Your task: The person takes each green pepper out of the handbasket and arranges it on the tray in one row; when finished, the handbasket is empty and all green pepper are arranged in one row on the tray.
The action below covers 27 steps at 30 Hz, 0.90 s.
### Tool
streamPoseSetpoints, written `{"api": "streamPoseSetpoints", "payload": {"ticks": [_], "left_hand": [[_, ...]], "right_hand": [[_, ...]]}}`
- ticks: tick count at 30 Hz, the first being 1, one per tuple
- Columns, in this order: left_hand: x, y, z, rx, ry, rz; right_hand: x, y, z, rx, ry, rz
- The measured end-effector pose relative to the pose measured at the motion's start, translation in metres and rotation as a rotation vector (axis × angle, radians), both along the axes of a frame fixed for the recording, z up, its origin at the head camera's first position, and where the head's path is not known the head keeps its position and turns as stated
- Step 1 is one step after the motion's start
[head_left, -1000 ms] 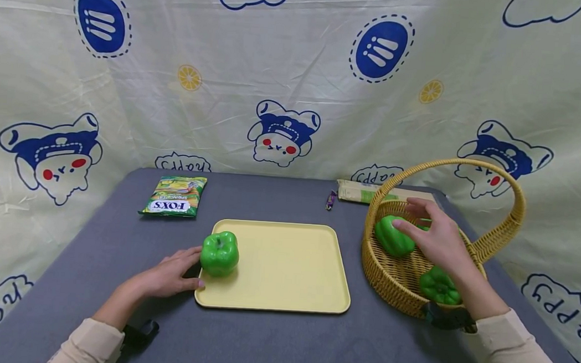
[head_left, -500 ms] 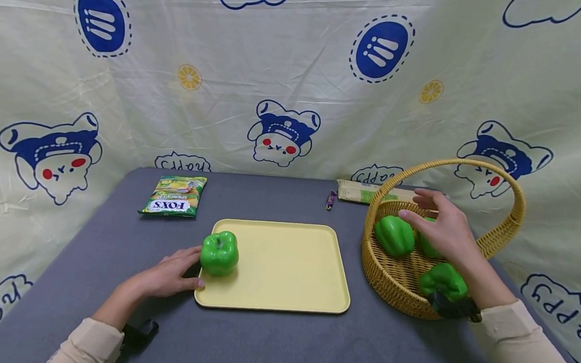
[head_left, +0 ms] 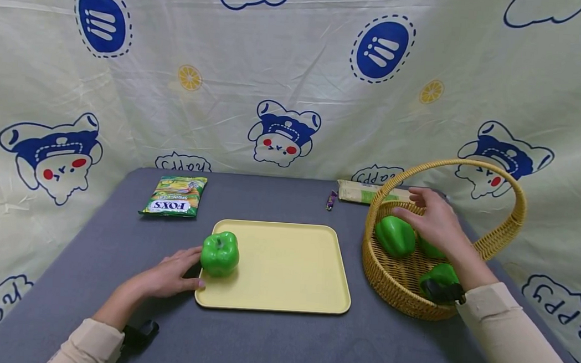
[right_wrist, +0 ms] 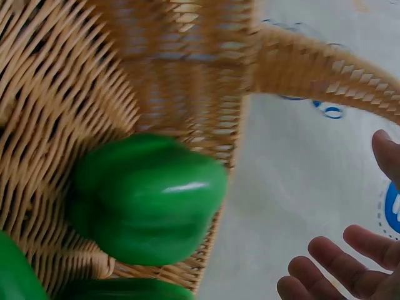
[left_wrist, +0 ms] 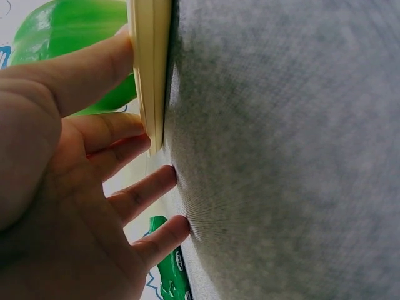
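My left hand [head_left: 172, 274] rests at the left edge of a pale yellow tray [head_left: 285, 270], its thumb and fingertips touching the rim [left_wrist: 150, 75] with the fingers loosely extended. Beside those fingers, a green bell pepper [head_left: 220, 254] sits upright on the tray's left side. Over the wicker basket [head_left: 386, 284] hovers my right hand [head_left: 438, 221], fingers spread and nothing between them. Three green bell peppers lie in the basket: one to the left [head_left: 395, 236], one partly hidden under the hand [head_left: 430, 249], one at the front [head_left: 442, 274], partly covered by the wrist camera.
The basket's tall handle [head_left: 510, 211] arches over the right forearm. A green snack bag [head_left: 174, 196] lies at the back left of the grey table [head_left: 270, 344]. At the back right are a small purple wrapped candy [head_left: 331, 200] and a long beige packet [head_left: 357, 191] behind the basket.
My right hand has shifted slightly about above the basket, first rightward and then back left. The left hand, tray and peppers have stayed in place.
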<state>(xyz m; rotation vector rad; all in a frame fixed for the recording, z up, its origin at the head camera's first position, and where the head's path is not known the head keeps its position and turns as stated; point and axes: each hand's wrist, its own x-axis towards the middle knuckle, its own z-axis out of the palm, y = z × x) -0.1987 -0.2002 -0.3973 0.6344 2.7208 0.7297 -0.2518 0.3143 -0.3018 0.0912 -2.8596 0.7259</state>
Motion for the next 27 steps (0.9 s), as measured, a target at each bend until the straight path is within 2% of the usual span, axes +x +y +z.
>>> {"api": "streamPoseSetpoints", "payload": {"ticks": [12,15,27], "left_hand": [[-0.001,-0.001,-0.001,0.002,0.032,-0.010],[-0.002,-0.001,-0.002,-0.001,0.051,-0.015],[-0.002,-0.001,-0.001,0.000,0.041,-0.011]], "right_hand": [[-0.022,0.003,-0.022,0.110,-0.066,0.024],[-0.023,0.004,-0.026,0.130,-0.097,0.023],[-0.026,0.006,-0.033,0.185,-0.140,0.033]]}}
